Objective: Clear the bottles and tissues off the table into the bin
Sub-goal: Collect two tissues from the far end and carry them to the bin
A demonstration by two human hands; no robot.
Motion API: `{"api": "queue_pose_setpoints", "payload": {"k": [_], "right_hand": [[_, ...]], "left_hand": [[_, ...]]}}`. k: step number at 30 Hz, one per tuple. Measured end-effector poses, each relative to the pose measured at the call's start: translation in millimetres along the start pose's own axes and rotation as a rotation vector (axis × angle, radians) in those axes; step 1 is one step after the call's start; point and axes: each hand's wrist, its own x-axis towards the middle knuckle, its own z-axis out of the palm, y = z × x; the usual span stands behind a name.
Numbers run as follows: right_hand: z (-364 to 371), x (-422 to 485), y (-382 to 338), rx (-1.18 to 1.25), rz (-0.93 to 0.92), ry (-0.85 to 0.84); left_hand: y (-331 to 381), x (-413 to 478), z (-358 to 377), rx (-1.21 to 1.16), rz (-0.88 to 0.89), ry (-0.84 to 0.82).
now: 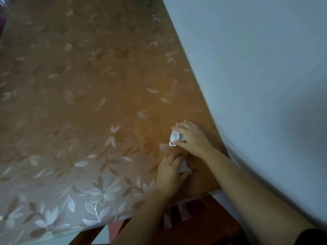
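both hands work near the desk's (74, 89) right edge by the pale wall (256, 68). the right hand (192, 138) has its grip closed around a crumpled white tissue (175, 137); the left hand (169, 174) clutches a second white tissue wad (183, 167) on the floral brown cover.

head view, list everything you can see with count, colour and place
crumpled tissue: one, white, on the table by the wall, under the right hand
second crumpled tissue: one, white, nearer the table's front edge, in the left hand
table: one, brown with a pale flower-patterned cover, fills most of the view
wall: one, pale grey-white, right side
bottles, bin: none in view
right hand: fingers closed on the first tissue
left hand: fingers closed on the second tissue
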Motion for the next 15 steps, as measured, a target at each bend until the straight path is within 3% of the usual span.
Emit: {"api": "queue_pose_setpoints", "payload": {"k": [15], "right_hand": [[11, -14, 3, -0.034, -0.093, 0.115]], "left_hand": [[-4, -12, 3, -0.015, -0.086, 0.021]]}}
